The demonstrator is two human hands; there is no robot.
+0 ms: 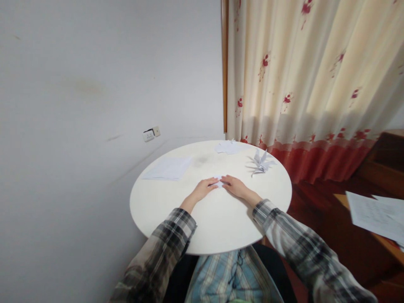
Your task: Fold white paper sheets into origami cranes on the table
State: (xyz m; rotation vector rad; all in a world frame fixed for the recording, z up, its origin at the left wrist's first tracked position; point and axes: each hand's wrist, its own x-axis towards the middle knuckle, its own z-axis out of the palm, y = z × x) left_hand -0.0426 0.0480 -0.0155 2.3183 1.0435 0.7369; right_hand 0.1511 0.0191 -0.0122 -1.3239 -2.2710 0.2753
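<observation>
A small piece of folded white paper [219,182] lies on the round white table in front of me, partly covered by my fingers. From its left side my left hand [205,189] grips it, thumb and fingers close together. On the opposite side my right hand [235,186] has its fingertips on the same paper, holding it against the tabletop. The creases are too small to make out. Folded paper cranes [261,162] sit in a cluster beyond my right hand.
The round table [151,206] stands near the wall. Flat white sheets [167,168] rest at its left, and more paper [229,147] lies at the far edge. A socket [148,135] is on the wall. Curtains [284,63] hang behind; printed papers [374,213] lie on furniture at right.
</observation>
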